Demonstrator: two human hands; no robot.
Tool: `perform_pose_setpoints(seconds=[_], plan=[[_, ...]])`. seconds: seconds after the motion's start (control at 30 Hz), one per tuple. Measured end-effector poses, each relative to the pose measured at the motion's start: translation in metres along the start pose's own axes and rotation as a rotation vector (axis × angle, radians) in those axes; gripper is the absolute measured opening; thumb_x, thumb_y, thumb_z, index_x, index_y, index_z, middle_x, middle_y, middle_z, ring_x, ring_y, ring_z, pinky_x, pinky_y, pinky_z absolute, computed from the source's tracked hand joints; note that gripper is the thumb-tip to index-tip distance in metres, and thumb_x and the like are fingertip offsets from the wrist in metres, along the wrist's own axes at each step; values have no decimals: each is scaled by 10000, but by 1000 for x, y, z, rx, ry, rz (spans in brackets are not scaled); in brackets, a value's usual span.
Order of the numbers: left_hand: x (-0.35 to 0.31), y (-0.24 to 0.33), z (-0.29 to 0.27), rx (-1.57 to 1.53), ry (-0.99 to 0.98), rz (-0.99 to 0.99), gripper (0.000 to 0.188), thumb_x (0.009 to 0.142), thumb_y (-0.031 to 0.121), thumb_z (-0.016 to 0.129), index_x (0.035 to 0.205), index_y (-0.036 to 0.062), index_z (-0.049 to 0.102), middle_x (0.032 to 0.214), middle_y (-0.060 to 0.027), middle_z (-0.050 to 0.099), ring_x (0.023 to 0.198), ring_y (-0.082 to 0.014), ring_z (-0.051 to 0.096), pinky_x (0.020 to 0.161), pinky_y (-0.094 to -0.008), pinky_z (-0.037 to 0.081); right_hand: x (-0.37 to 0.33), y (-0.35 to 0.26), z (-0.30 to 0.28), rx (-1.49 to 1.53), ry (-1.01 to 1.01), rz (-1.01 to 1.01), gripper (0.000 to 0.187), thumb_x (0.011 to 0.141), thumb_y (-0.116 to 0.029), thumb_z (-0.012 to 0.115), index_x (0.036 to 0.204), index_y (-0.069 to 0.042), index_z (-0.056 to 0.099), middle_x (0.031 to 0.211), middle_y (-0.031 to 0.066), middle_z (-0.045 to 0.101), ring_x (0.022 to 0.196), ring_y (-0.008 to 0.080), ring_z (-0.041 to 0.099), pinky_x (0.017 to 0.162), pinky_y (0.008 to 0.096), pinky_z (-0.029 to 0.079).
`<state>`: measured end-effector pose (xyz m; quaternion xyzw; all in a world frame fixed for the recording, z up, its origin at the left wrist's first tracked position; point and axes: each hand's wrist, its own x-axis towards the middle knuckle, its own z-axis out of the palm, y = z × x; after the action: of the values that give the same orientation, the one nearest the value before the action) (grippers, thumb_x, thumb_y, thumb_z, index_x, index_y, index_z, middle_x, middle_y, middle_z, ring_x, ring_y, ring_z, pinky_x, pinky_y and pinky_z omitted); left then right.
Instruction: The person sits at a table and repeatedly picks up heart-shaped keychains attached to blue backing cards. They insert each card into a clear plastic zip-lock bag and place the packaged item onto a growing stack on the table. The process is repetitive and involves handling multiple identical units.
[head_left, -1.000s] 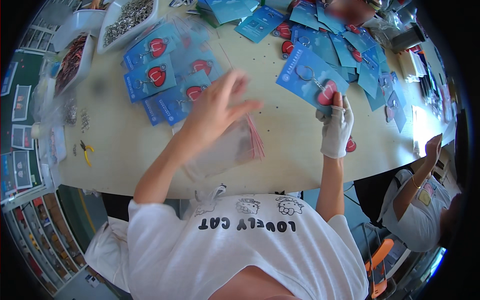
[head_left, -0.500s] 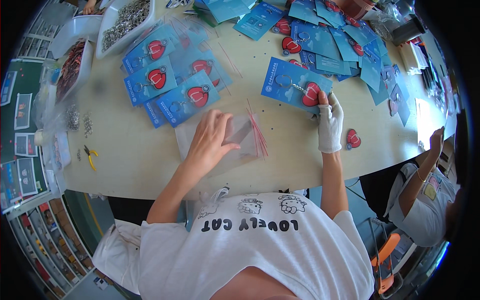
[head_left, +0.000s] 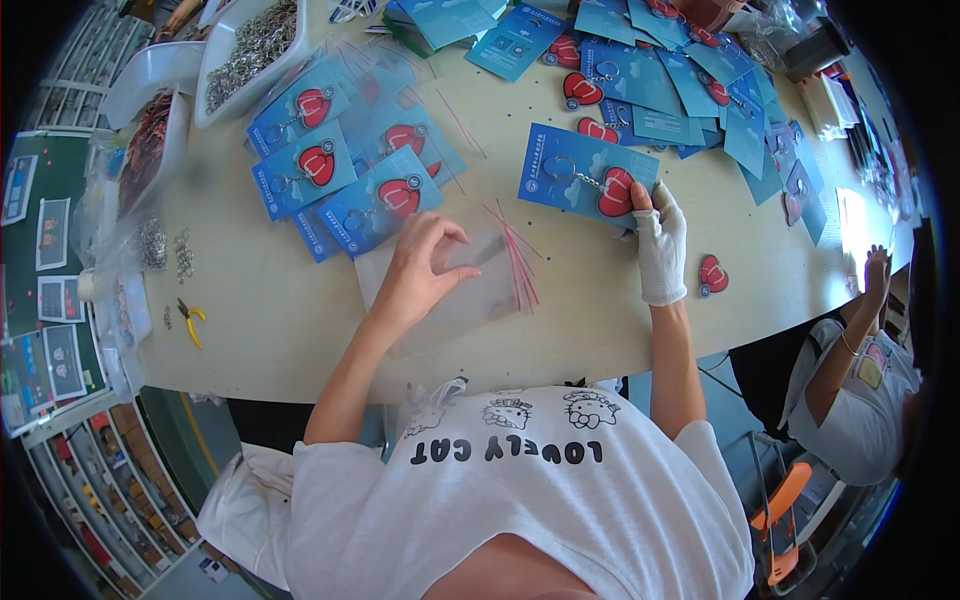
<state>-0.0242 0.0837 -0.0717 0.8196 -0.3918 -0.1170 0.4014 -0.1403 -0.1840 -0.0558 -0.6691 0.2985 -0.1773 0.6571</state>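
My right hand [head_left: 660,240], in a white glove with bare fingertips, grips a blue card [head_left: 548,180] by its right end. On that card lies a keychain with a silver ring and a red heart-shaped charm [head_left: 615,192], my thumb pressing at the charm's edge. My left hand [head_left: 425,265] is bare, its fingers curved and the thumb held apart. It is over a stack of clear zip bags [head_left: 480,285] with red seal lines; whether the fingertips touch the bags I cannot tell. Just beyond this hand are bagged cards with red keychains [head_left: 368,200].
A loose red charm [head_left: 712,275] lies right of my glove. Many blue cards [head_left: 690,95] are heaped at the far right. Yellow-handled pliers [head_left: 192,322] lie at the left, near a white bin of metal rings [head_left: 250,60]. Another person [head_left: 850,400] sits at the right.
The card in my right hand has shifted slightly left and down. My left thumb and fingers stay apart over the bags. The whole view has moved a little.
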Motion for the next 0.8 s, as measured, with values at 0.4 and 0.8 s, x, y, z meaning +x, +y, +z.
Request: perform_pose_setpoints(seconds=[0.4,0.8], plan=[[6,6,-4,-59,32,-102,442,696,116,816,1043,45,551,1005,-59,520,916,-198,552,807,-327,469,2,6,1,-89,-16,-57,259,963,-264,577,941,-6,574,760,-51,518,675,31,386,571,191,342],[10,5,-4,-143,253,0,99,747,38,763,791,-2,685,789,-31,612,726,-121,567,667,-250,456,2,9,0,-92,-3,-27,252,956,-249,585,986,2,579,781,-37,543,677,23,429,563,190,379]])
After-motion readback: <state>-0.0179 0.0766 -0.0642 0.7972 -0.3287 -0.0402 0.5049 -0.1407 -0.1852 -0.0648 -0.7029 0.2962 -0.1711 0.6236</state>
